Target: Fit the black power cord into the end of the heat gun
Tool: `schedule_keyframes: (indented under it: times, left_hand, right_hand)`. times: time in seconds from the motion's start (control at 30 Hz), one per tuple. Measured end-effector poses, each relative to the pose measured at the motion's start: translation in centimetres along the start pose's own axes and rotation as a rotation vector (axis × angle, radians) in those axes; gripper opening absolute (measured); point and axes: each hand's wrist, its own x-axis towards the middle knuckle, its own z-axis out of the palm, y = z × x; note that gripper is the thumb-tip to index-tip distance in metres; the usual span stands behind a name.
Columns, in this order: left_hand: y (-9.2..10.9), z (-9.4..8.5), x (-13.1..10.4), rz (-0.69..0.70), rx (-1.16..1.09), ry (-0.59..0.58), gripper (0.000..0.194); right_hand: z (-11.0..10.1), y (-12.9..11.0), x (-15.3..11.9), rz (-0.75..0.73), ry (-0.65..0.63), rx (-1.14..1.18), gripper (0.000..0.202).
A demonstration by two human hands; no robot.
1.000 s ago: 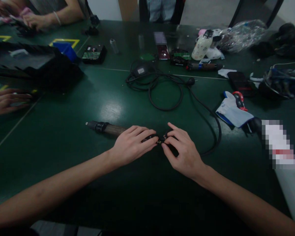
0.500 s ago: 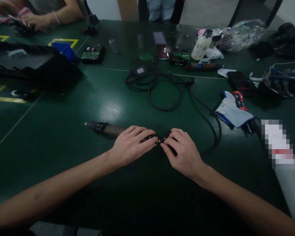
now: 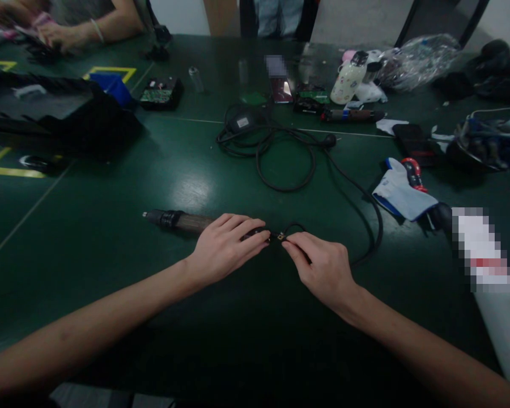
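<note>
An electric screwdriver (image 3: pixel 191 222) with a dark tapered nose lies on the green table, its metal tip pointing left. My left hand (image 3: pixel 227 246) is closed around its rear part, fingers draped over the top, so that end is mostly hidden. Just right of those fingertips, my right hand (image 3: pixel 323 263) pinches a small brass-and-black cable connector (image 3: pixel 281 237) between thumb and forefinger. A thin black lead (image 3: pixel 296 225) loops up behind the right fingers. Whether the connector touches the screwdriver's end I cannot tell.
A coiled black power cord (image 3: pixel 285 188) with an adapter lies ahead. White-and-blue gloves (image 3: pixel 403 190) are to the right. A large black tray (image 3: pixel 68 122) stands at left. Farther back are a bottle (image 3: pixel 348 79) and a circuit board (image 3: pixel 159 93). Another person's arm (image 3: pixel 114 25) shows top left.
My right hand has drawn slightly right and its fingers have lowered, exposing more of the connector and the thin lead. My left hand and the screwdriver have shifted slightly left.
</note>
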Motion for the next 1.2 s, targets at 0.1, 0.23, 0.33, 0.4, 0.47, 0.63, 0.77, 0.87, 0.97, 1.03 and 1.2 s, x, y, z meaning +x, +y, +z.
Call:
schedule_keyframes:
  times: [0.1,0.23,0.33,0.4,0.47,0.63,0.77,0.87,0.97,1.03,1.2]
  left_hand:
    - [0.0,0.1,-0.1,-0.004,-0.005,-0.003,0.026]
    - [-0.1,0.2,-0.1,-0.002,-0.009,0.001,0.027]
    - [-0.1,0.2,-0.1,0.004,-0.009,0.001,0.027]
    - [-0.2,0.2,-0.1,0.005,-0.008,0.001,0.027]
    - [-0.2,0.2,-0.1,0.008,-0.008,0.000,0.027]
    - [-0.3,0.3,-0.1,0.023,0.001,0.017,0.026]
    - [0.0,0.2,-0.2,0.040,0.052,0.039,0.025]
    - [0.2,0.0,-0.2,0.057,0.090,0.038,0.026]
    - [0.3,-0.2,-0.2,0.071,0.103,0.036,0.027]
    - [0.3,-0.2,-0.3,0.083,0.102,0.031,0.028]
    - [0.2,-0.2,-0.1,0.084,0.038,0.045,0.029]
  right_hand:
    - [0.0,-0.1,-0.2,0.010,-0.002,0.027,0.023]
    - [-0.2,-0.4,-0.3,0.009,-0.010,0.079,0.022]
    - [-0.5,-0.5,-0.1,-0.008,-0.027,0.181,0.022]
    - [-0.6,-0.5,0.1,-0.012,-0.062,0.222,0.022]
    - [-0.5,-0.5,0.1,-0.006,-0.102,0.218,0.023]
    - [0.1,-0.7,0.0,-0.004,-0.086,0.078,0.019]
    - [0.3,-0.6,0.1,-0.010,-0.060,0.013,0.019]
    - [0.4,-0.3,0.2,-0.012,-0.061,0.023,0.020]
    - [0.5,-0.1,0.3,-0.028,-0.040,0.068,0.018]
    - [0.5,-0.1,0.4,-0.030,-0.017,0.095,0.016]
    - [0.3,-0.1,0.5,-0.014,-0.033,0.101,0.017]
